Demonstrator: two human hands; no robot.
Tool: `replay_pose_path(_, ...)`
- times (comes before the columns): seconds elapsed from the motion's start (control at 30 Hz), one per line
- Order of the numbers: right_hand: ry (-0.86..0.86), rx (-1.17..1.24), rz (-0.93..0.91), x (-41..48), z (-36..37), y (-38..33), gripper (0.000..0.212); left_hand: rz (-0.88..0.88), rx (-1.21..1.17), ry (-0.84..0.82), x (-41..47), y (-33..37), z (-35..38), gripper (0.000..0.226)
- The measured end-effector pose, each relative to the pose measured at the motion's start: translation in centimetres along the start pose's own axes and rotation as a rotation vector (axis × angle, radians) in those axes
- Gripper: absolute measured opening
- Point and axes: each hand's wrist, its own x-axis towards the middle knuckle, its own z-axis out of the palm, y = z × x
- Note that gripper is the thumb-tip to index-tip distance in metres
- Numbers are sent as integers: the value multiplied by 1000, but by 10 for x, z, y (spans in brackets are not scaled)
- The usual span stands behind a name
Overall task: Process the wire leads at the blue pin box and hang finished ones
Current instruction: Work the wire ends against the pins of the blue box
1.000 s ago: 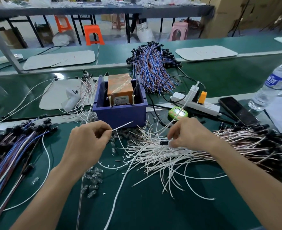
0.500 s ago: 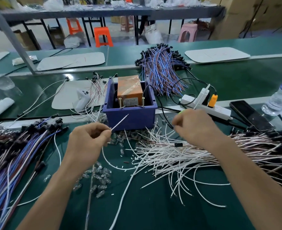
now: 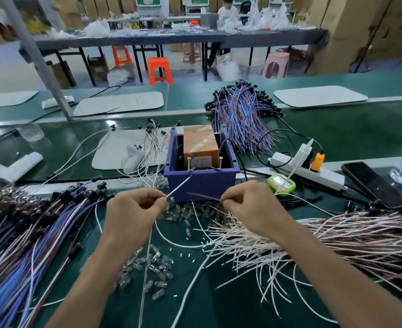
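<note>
So, both hands are up in front of the blue pin box (image 3: pixel 202 183), which sits on the green bench w/ an orange block (image 3: pixel 200 143) inside and two brass pins (image 3: pixel 189 163) standing at its near wall. L hand (image 3: pixel 133 209) is curled, thumb and forefinger pinching a white lead (image 3: pixel 178 185) whose free end slants up-right against the box's front wall. R hand (image 3: pixel 249 204) is curled too, pinching a thinner pinkish lead (image 3: pixel 204 196) that points left across the box front; its tip is blurred, can't tell if it's stripped. The two lead ends are near each other but apart.

Looks like pick-up is done and the processing step is about to start: prob. each end has to go up to a pin. Next move calls for lifting both ends over the near wall and lining them up w/ the pins. That's fine aim at small targets, and the slack trailing into the wire pile (image 3: pixel 254 245) could snag. Where finished ones hang I can't make out from here.

Vs half a sec ago: R hand was further right, down at the pile; now it's come left to the box w/ a lead in its pinch. L hand has hardly shifted, same white lead, same slant. View has tipped up, so more of the room beyond shows
</note>
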Motion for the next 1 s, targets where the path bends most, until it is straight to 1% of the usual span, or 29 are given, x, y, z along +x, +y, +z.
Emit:
replay_pose_path(0.13, 130, 59, -24, -6, -34, -1, 14, 38, 83, 28, 14, 4, -1, 36)
replay_pose_path(0.3, 151, 67, 21, -8, -52, -1, 18, 72, 148, 39, 25, 8, 4, 39)
replay_pose_path(0.47, 133, 25, -2, -9, -60, -4, 21, 64, 186, 46, 28, 9, 7, 39)
replay_pose_path(0.6, 119, -44, 22, -2, -66, -5, 20, 47, 214, 69, 26, 11, 7, 41)
replay_pose_path(0.7, 81, -74, 17, 6, -67, -6, 25, 35, 238, 91, 26, 12, 7, 39)
replay_pose_path(0.83, 29, -130, 10, 15, -64, -6, 29, 29, 237, 81, 26, 13, 6, 35)
replay_pose_path(1.0, 82, -163, 55, 23, -63, -2, 32, 20, 236, 81, 26, 13, 5, 36)
